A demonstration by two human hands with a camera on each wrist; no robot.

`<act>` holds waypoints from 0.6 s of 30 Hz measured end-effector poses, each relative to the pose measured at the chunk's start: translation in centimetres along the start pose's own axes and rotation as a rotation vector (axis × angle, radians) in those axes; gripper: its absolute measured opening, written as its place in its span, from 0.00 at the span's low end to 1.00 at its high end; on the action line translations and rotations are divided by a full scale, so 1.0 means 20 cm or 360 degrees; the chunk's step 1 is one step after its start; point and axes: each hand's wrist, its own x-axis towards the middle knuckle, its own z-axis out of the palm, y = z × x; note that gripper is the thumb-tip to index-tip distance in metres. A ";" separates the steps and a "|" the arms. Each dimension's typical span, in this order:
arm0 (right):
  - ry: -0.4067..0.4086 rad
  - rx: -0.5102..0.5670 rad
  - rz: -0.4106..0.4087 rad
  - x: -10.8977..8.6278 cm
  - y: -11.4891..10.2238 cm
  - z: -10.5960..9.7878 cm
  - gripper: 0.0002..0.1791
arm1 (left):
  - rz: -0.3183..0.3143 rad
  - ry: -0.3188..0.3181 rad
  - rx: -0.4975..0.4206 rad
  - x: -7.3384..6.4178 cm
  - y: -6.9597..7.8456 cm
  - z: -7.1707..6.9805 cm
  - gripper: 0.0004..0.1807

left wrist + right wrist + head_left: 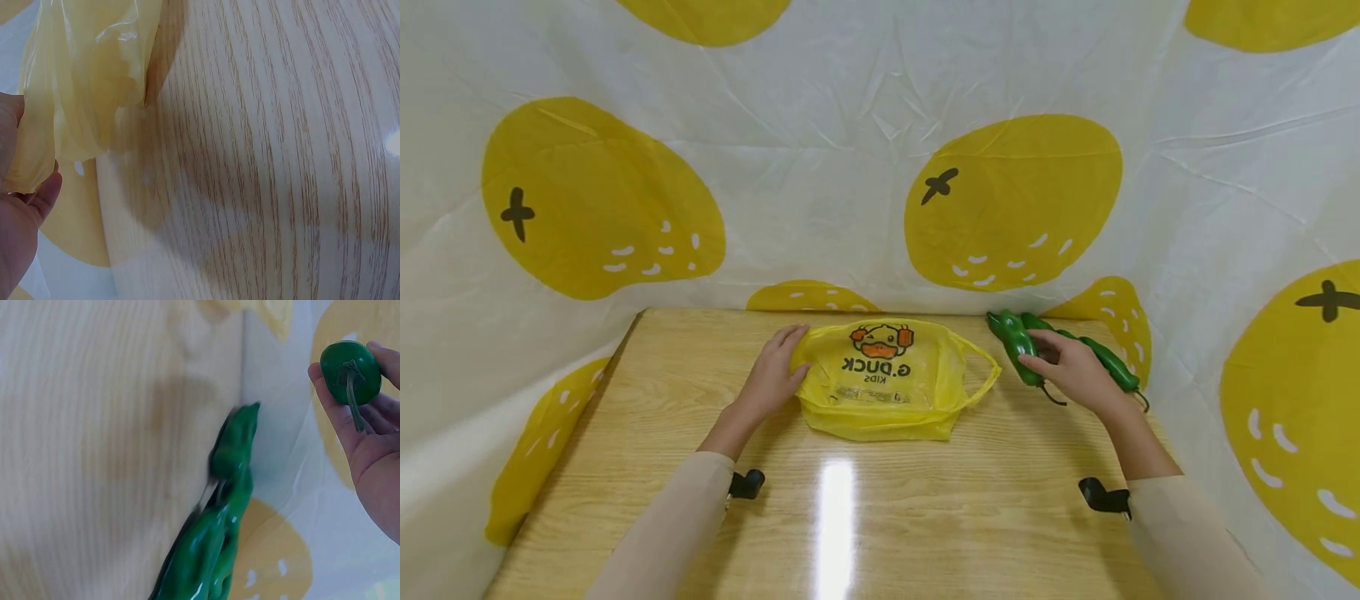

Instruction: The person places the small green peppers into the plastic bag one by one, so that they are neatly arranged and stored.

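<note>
A thin yellow plastic bag point(880, 423) with a duck print and mirrored lettering lies in the middle of the table, a loop handle sticking out on its right. My left hand point(769, 375) grips the bag's left edge; in the left wrist view, thumb and fingers point(47, 197) close around the plastic. Over at the back right, my right hand point(1072, 368) holds a long green pepper point(1017, 342) between thumb and fingers. The right wrist view shows this pepper stem end first, its stalk point(353, 403) hanging down.
More green peppers point(1108, 364) lie along the table's back right, just behind my right hand. White cloth point(820, 208) printed with yellow fruit shapes surrounds the wooden table point(910, 517) at the back and sides.
</note>
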 end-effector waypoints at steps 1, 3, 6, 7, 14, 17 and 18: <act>-0.0007 0.0024 0.0000 0.01 -0.02 0.00 0.40 | 0.0000 -0.0001 0.0000 0.00 0.00 0.00 0.40; -0.0020 0.0050 -0.0004 0.03 -0.06 0.02 0.40 | -0.0013 -0.0008 -0.0003 0.00 0.00 0.00 0.40; -0.0042 0.0081 -0.0023 0.06 -0.11 0.04 0.40 | -0.0036 -0.0026 -0.0016 0.00 0.01 -0.01 0.40; -0.0050 0.0085 -0.0029 0.07 -0.13 0.06 0.40 | -0.0045 -0.0034 -0.0021 0.00 0.01 -0.01 0.40; -0.0105 0.0154 -0.0110 0.15 -0.21 0.15 0.38 | -0.0053 -0.0047 -0.0040 0.00 0.00 -0.01 0.40; -0.0149 0.0181 -0.0131 0.18 -0.24 0.20 0.37 | -0.0049 -0.0045 -0.0033 0.00 0.00 0.00 0.40; -0.0164 0.0193 -0.0136 0.19 -0.25 0.21 0.36 | -0.0048 -0.0046 -0.0030 0.00 0.01 0.00 0.40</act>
